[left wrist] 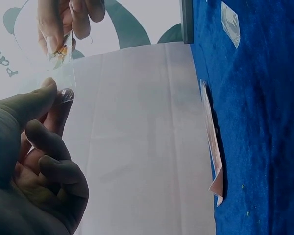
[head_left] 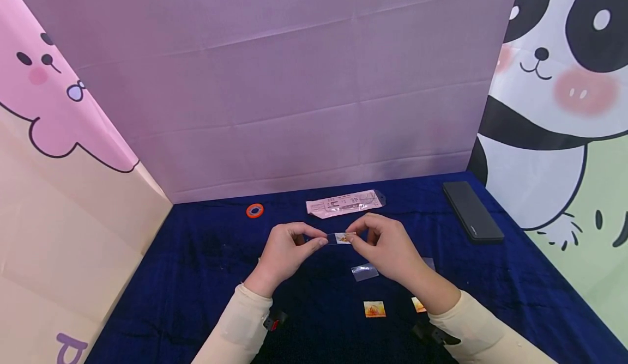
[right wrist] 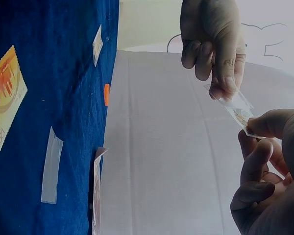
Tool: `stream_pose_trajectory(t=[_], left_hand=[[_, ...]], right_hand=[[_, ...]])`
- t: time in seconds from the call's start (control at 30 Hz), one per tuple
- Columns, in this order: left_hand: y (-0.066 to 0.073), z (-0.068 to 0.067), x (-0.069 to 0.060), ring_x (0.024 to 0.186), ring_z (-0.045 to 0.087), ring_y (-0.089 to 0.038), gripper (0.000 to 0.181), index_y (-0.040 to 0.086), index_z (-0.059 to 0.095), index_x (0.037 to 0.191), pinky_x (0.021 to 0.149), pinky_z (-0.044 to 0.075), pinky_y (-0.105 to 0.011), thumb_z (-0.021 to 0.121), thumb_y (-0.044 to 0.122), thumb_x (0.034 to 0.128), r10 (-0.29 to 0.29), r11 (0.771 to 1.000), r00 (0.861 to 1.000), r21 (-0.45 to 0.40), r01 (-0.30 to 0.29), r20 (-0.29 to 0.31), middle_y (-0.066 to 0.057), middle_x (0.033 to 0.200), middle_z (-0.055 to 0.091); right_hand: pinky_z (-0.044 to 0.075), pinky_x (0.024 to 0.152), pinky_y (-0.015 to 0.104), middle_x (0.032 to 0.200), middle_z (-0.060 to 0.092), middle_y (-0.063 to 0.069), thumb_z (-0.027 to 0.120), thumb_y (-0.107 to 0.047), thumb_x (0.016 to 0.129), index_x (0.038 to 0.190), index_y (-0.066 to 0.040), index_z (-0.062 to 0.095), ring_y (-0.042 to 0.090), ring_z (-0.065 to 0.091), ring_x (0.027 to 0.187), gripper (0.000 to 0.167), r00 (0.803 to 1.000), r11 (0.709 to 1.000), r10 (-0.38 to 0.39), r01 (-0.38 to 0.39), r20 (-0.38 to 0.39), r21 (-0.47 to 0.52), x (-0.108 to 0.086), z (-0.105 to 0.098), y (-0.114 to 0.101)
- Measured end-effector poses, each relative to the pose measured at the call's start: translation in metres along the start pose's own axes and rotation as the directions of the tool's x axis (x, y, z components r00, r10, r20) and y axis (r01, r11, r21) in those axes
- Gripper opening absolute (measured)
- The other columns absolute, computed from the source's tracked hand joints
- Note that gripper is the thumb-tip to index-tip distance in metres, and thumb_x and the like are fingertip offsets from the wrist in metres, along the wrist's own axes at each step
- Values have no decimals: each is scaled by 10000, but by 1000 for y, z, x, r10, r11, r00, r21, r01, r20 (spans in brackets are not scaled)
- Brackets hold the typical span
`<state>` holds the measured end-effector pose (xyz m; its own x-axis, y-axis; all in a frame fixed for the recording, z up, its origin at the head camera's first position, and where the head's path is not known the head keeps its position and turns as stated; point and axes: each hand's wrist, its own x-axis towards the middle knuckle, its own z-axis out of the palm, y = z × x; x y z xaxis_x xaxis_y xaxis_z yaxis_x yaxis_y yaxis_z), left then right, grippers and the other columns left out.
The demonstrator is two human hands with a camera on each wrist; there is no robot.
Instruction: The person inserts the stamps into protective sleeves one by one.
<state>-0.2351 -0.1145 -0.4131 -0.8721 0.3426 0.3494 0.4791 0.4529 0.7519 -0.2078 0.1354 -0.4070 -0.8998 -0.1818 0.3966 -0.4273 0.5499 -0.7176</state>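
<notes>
Blue surface (head_left: 196, 277), head view: beneath the fingers; left hand (head_left: 287, 252) pinches a clear sleeve (head_left: 331, 239), right hand (head_left: 386, 247) the end bearing a stamp (head_left: 342, 238).
Clear sleeve, left wrist view: probably fitting the stamp inside; the next push calls for steady left fingers.
Stamp, right wrist view: at the right fingers, small, tilted, pale with orange-yellow print.

2 hands (head_left: 289, 250) | stamps (head_left: 375, 309) — 3+ | sleeves (head_left: 365, 272) — 2+ | 1 ring (head_left: 248, 211) | 1 packet (head_left: 345, 204) | 1 box (head_left: 473, 211)
</notes>
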Motion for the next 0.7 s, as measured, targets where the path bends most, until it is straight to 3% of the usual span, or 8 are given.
stream_pose_trajectory(t=[0.2,0.47,0.7], left_hand=[[1,0,0,552,440,-108,64,283,833,1008,495,364,-258,803,275,951,-10,1000,1000,3,10,6,65,763,605],[2,1,0,604,468,-139,85,241,843,1019,544,388,-268,790,273,961,16,1000,1000,-2,-16,4,147,857,660],[1,1,0,588,460,-152,76,304,837,1008,523,394,-275,801,272,950,27,999,1000,-40,-27,-6,142,874,656]], right_hand=[[433,472,293,790,591,-46,774,-163,969,1002,-258,759,170,530,581,101,1000,1000,9,-9,1,7,0,0,-1],[432,477,292,776,575,-43,773,-168,970,1007,-260,758,172,525,588,101,1000,1000,13,-13,7,0,0,1,-2],[433,463,294,767,587,-17,775,-167,969,1021,-261,758,183,529,580,109,999,1000,27,-27,22,13,0,1,-2]])
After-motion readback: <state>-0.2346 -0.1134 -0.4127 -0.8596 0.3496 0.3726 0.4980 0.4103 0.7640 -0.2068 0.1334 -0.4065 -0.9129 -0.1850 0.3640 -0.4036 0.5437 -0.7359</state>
